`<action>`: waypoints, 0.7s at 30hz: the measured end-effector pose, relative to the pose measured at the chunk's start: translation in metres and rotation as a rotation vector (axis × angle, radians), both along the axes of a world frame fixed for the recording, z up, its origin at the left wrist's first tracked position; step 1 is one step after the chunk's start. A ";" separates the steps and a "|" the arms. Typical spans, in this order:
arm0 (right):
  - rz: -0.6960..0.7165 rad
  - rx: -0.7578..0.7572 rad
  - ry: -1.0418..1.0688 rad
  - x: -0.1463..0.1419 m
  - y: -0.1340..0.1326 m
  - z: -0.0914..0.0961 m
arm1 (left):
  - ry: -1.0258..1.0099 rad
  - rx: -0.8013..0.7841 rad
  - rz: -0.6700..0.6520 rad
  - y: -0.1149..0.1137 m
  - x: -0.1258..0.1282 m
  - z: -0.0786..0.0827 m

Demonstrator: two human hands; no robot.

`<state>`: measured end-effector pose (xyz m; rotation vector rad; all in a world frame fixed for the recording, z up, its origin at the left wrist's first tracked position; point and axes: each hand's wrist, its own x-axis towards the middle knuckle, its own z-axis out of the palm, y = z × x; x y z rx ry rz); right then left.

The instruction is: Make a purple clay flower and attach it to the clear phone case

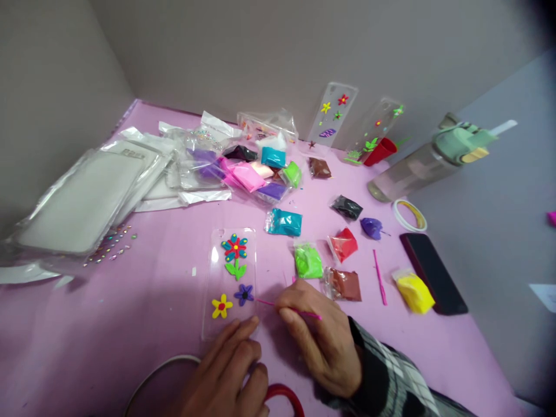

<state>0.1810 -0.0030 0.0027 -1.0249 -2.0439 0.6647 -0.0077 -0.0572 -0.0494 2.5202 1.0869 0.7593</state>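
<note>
A clear phone case (230, 292) lies flat on the pink table, decorated with clay flowers. A red and teal flower (235, 247) with green leaves sits at its top, a yellow flower (222, 306) and a purple flower (244, 295) lower down. My right hand (319, 333) pinches a thin pink modelling tool (309, 314), its tip close to the purple flower at the case's right edge. Over the case's bottom edge rests my left hand (234, 370), fingers loosely stretched and holding nothing.
Clay packets surround the case: green (308, 262), red (344, 245), brown (345, 285), teal (284, 222), yellow (414, 292). Wrapped cases (82, 200) pile at left. A second pink tool (379, 278), a phone (433, 272) and a bottle (417, 168) stand or lie at right.
</note>
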 end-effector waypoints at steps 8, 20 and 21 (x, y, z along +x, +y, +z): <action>0.017 0.022 -0.026 0.000 -0.002 -0.007 | 0.030 -0.002 -0.009 -0.001 0.000 0.001; 0.096 0.090 -0.133 -0.001 -0.001 -0.012 | -0.019 0.022 0.015 0.002 0.001 0.002; 0.093 0.084 -0.127 -0.001 -0.001 -0.010 | -0.021 0.026 0.014 0.002 0.001 0.002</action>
